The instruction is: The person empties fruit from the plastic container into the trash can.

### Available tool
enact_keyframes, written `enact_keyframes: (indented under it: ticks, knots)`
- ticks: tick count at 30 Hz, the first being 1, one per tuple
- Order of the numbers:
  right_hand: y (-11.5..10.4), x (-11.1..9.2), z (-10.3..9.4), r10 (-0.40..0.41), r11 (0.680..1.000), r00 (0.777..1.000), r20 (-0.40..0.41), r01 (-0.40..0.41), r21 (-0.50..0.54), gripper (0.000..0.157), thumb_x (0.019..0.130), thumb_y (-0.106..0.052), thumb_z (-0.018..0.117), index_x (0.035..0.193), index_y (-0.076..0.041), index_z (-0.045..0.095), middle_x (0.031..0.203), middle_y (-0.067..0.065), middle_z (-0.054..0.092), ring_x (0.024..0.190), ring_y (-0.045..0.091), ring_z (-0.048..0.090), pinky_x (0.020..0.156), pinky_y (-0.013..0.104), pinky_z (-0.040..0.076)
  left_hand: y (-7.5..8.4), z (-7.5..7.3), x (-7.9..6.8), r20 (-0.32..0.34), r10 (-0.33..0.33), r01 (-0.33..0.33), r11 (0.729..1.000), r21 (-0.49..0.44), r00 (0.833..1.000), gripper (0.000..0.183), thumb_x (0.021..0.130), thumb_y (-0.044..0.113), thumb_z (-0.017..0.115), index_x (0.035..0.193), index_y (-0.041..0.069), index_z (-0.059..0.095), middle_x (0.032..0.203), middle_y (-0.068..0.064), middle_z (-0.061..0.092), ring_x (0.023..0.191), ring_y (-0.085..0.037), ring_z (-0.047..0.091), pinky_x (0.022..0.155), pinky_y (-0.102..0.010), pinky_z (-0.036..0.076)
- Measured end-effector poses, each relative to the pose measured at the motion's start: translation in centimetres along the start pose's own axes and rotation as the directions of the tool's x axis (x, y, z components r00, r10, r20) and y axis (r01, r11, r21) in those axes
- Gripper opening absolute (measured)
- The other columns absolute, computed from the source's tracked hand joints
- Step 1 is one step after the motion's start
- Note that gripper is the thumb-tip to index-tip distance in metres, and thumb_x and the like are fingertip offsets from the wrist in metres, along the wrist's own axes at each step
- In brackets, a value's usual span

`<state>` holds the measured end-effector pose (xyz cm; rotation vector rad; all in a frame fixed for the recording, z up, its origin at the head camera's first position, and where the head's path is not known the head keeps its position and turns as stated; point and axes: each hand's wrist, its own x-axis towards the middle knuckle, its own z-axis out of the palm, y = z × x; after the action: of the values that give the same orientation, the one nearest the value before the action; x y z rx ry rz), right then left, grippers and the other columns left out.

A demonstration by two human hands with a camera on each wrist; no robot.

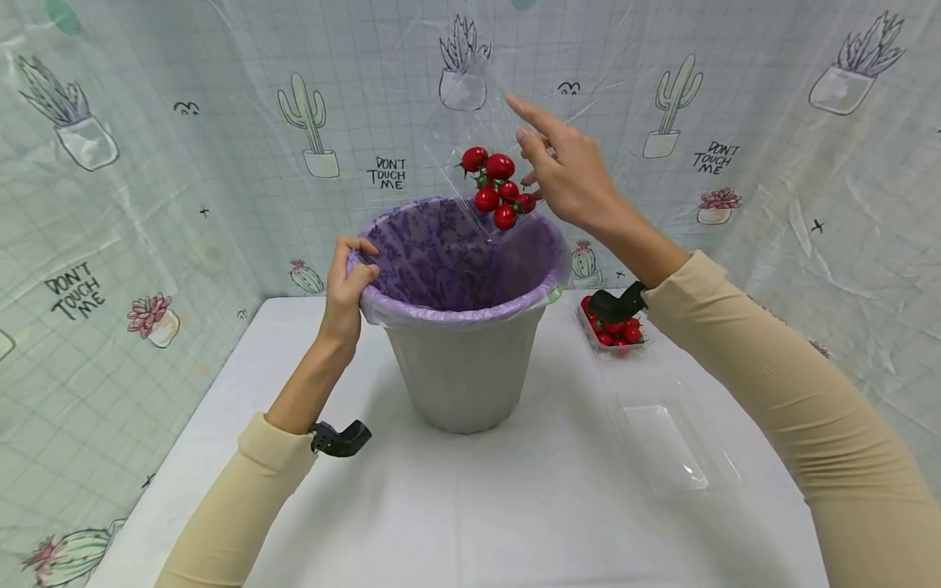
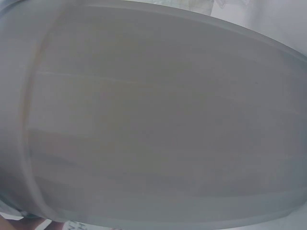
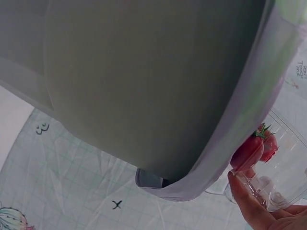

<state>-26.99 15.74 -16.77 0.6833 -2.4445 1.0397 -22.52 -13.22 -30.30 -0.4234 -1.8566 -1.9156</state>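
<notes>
A grey bin (image 1: 463, 376) stands on the table, lined with a purple patterned bag (image 1: 434, 253) folded over its rim. My left hand (image 1: 344, 294) grips the rim at the left, thumb on the liner. Above the bin's opening, my right hand (image 1: 569, 167) holds a see-through plastic box (image 1: 457, 192) tilted steeply. Several red cherry tomatoes (image 1: 500, 167) with green stems are gathered at the box's right side, near the fingers. In the right wrist view, the fingers and thumb are round the box (image 3: 292, 158), beside the tomatoes (image 3: 248, 152). The bin's wall (image 2: 163, 115) fills most of the left wrist view.
To the bin's right, a second box of tomatoes (image 1: 621, 335) sits on the white table (image 1: 412, 506), partly behind the right wrist strap (image 1: 617, 305). Closer to me lies a see-through plastic tray (image 1: 665, 445). Patterned curtain sheeting (image 1: 220, 188) hangs round the table's back and sides.
</notes>
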Motion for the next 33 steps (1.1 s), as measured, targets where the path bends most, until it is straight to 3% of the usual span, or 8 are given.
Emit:
enact_keyframes:
  ticks: [21, 33]
  knots:
    - [-0.07, -0.16, 0.04, 0.006, 1.000, 1.000, 0.008, -0.006, -0.012, 0.048, 0.111, -0.041, 0.034, 0.159, -0.045, 0.029, 0.131, 0.011, 0.067, 0.090, 0.020, 0.072, 0.079, 0.032, 0.055, 0.08, 0.04, -0.18, 0.000, -0.002, 0.002, 1.000, 0.016, 1.000, 0.021, 0.085, 0.014, 0.046, 0.104, 0.020, 0.052, 0.107, -0.003, 0.044, 0.089, -0.018, 0.043, 0.077, -0.028, 0.035]
    - [-0.04, -0.07, -0.12, -0.008, 1.000, 1.000, -0.008, 0.008, -0.018, 0.049, 0.112, -0.038, 0.035, 0.160, -0.041, 0.031, 0.128, 0.012, 0.069, 0.088, 0.020, 0.072, 0.076, 0.030, 0.054, 0.18, 0.11, -0.20, -0.004, -0.007, 0.007, 1.000, 0.022, 1.000, 0.022, 0.084, 0.016, 0.047, 0.105, 0.020, 0.052, 0.107, -0.001, 0.044, 0.093, -0.016, 0.042, 0.080, -0.030, 0.033]
